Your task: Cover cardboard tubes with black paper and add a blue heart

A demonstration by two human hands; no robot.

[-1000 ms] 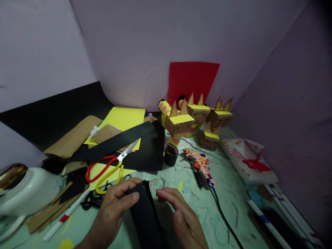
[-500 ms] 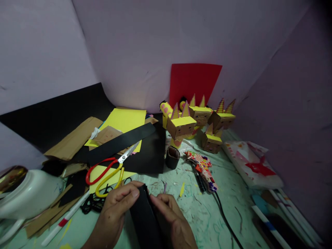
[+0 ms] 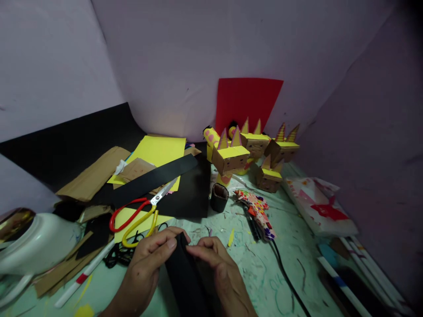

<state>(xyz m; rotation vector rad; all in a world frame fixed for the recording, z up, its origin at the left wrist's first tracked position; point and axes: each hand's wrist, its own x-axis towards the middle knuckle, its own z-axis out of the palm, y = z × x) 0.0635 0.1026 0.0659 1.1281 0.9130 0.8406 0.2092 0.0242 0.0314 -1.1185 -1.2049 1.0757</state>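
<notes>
A long piece of black paper (image 3: 185,281), folded over along its length, stands out at the bottom middle, its near end cut off by the frame. My left hand (image 3: 147,259) grips its left side, thumb on the face near the top end. On the other side my right hand (image 3: 218,268) presses its fingertips against the right edge, close to the top. Just beyond lie scissors (image 3: 153,201) with one red and one yellow handle, blades apart. A short black tube (image 3: 219,197) with a brown lining stands upright on the table.
Behind are cardboard animal figures (image 3: 231,165) with yellow tops and pointed ears. A patterned glue gun (image 3: 257,207) with a black cord lies at right. Black, yellow and brown sheets (image 3: 165,149) pile up at left, near a white teapot-like vessel (image 3: 39,242).
My right fingers have shifted slightly left and up, onto the top edge of the black paper. The gap at that edge looks narrower. My left hand keeps its hold.
</notes>
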